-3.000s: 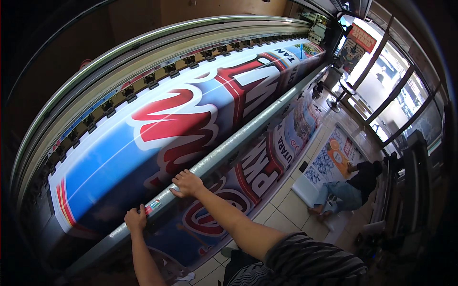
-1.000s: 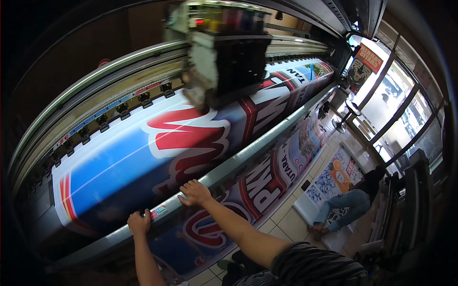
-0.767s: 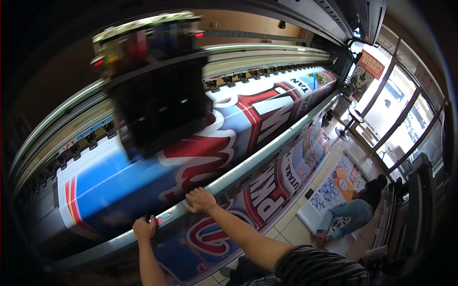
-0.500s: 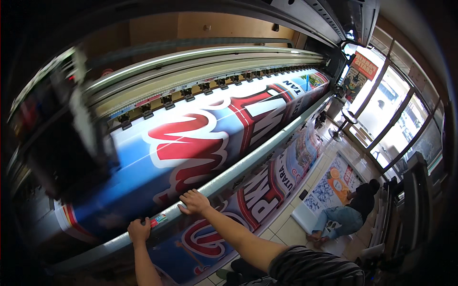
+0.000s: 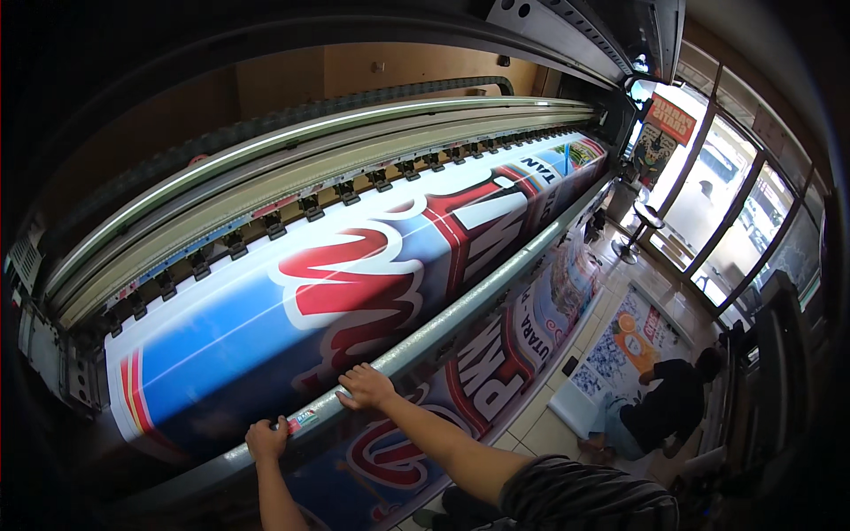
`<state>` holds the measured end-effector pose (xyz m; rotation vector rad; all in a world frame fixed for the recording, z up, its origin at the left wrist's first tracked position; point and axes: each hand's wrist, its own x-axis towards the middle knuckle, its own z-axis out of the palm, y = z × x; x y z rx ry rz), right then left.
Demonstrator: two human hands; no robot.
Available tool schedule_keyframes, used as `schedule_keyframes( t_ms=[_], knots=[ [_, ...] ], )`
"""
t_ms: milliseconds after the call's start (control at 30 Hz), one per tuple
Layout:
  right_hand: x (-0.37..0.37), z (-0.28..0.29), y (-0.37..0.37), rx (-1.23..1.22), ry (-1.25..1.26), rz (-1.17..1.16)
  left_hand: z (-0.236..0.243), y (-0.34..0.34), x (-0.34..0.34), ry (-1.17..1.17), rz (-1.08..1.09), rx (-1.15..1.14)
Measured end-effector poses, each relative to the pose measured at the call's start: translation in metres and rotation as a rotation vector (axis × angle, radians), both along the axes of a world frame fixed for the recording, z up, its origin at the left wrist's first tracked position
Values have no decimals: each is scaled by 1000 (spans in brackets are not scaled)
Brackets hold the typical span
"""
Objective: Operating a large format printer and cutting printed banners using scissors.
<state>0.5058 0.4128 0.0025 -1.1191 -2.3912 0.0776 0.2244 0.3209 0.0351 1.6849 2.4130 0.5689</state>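
A long grey metal bar [image 5: 452,320] runs slantwise along the front of a wide-format printer. My left hand [image 5: 268,440] is wrapped over it at the lower left, just beside a small coloured sticker [image 5: 302,419]. Farther along, my right hand [image 5: 366,387] has its fingers curled over the same bar. Behind the bar, a printed banner [image 5: 221,341] in blue, red and white slopes down from the printer. More of the printed sheet [image 5: 390,456] hangs in front of and below the bar. My palms and the undersides of my fingers are hidden.
The printer's rail [image 5: 310,142] and a row of black clamps [image 5: 310,208] lie beyond the banner. At right, a person [image 5: 664,407] crouches on the tiled floor [image 5: 544,425] beside another print [image 5: 630,345]. A stool [image 5: 627,234] stands near the glass doors [image 5: 699,208].
The blurred print carriage at the left has gone from view, uncovering the rail and the banner's left end. The crouching person has leaned lower. My hands keep their hold on the bar.
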Motion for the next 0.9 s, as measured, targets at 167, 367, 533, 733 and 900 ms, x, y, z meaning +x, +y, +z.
schedule_keyframes(
  t_ms=[167, 367, 533, 733, 900],
  knots=[
    [0, 4, 1, 19, -26, 3, 2, 0, 1, 6, 14, -19],
    [2, -1, 1, -52, -35, 11, -4, -1, 0, 12, -3, -77],
    [1, 2, 3, -70, -130, 17, 2, 0, 2, 19, 4, -22],
    [1, -1, 2, 14, -28, 15, -2, -2, 0, 36, -29, -18],
    [1, 5, -1, -63, -82, -1, -5, 0, -2, -10, -41, 3]
  ],
)
